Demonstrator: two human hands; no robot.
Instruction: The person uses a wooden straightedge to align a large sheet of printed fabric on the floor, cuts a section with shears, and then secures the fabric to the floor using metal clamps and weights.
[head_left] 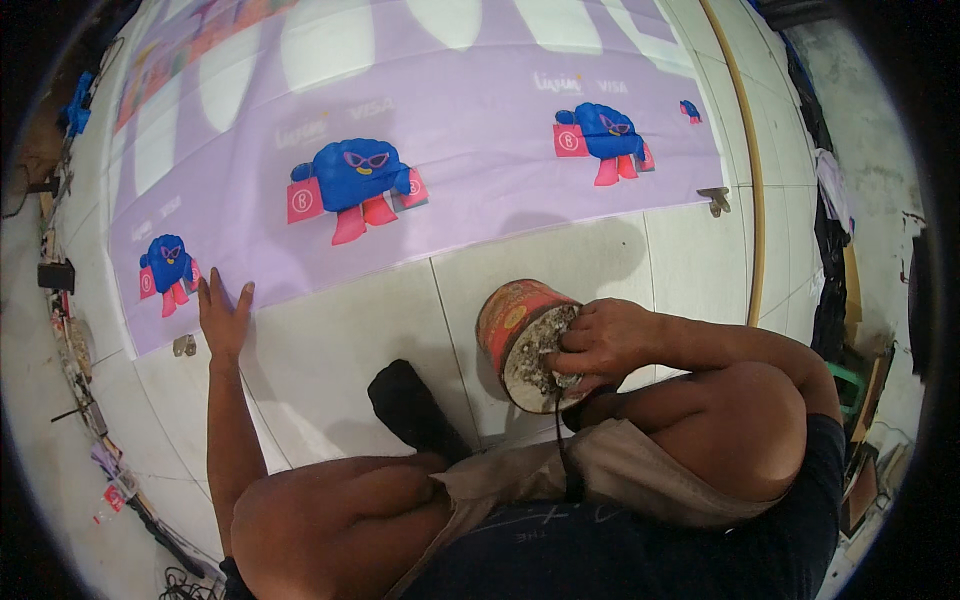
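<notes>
My left hand [226,312] lies with fingers spread on the near left edge of a lilac printed banner [470,190], beside a small blue cartoon figure. My right hand [603,345] is closed at the top of a round red can [505,315]. The can tilts so that its rough, grey, lumpy filling faces me; whether there is a handle under my fingers is hidden. A thin black cord [560,440] hangs below that hand. One metal clip [184,346] sits by the banner's left corner, another metal clip [715,200] at its right corner.
White floor tiles [350,320] lie under the banner. A long tan pole [752,180] runs along the right. My foot in a black sock [410,400] rests between the hands. Clutter lines the left wall; a green plastic stool [850,388] stands at the right.
</notes>
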